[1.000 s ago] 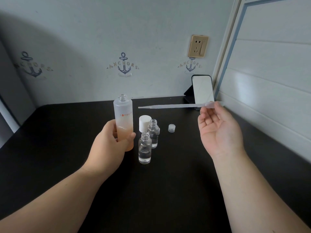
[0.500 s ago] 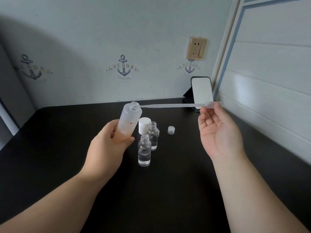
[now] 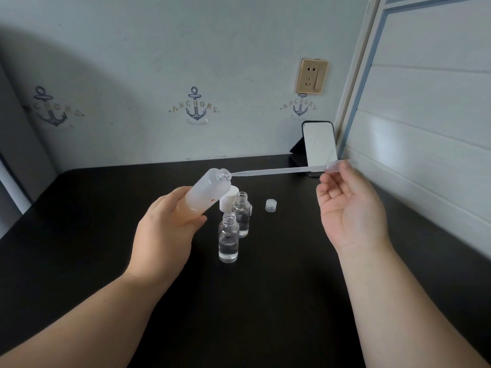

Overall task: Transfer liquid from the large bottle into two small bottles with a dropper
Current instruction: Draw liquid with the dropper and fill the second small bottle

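As the left hand [image 3: 170, 229] tips the large frosted bottle [image 3: 208, 192] rightward, fingers wrapped round its base above the desk [image 3: 79, 235], the dropper [image 3: 279, 171], pinched at its bulb by the right hand [image 3: 348, 208], reaches the open mouth. A second earlier the bottle stood upright, tip well apart. Two small bottles [image 3: 229, 237] wait below; drawing liquid looks next.

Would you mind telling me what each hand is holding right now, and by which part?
The left hand grips the tilted large bottle around its lower body. The right hand pinches the dropper at its bulb end.
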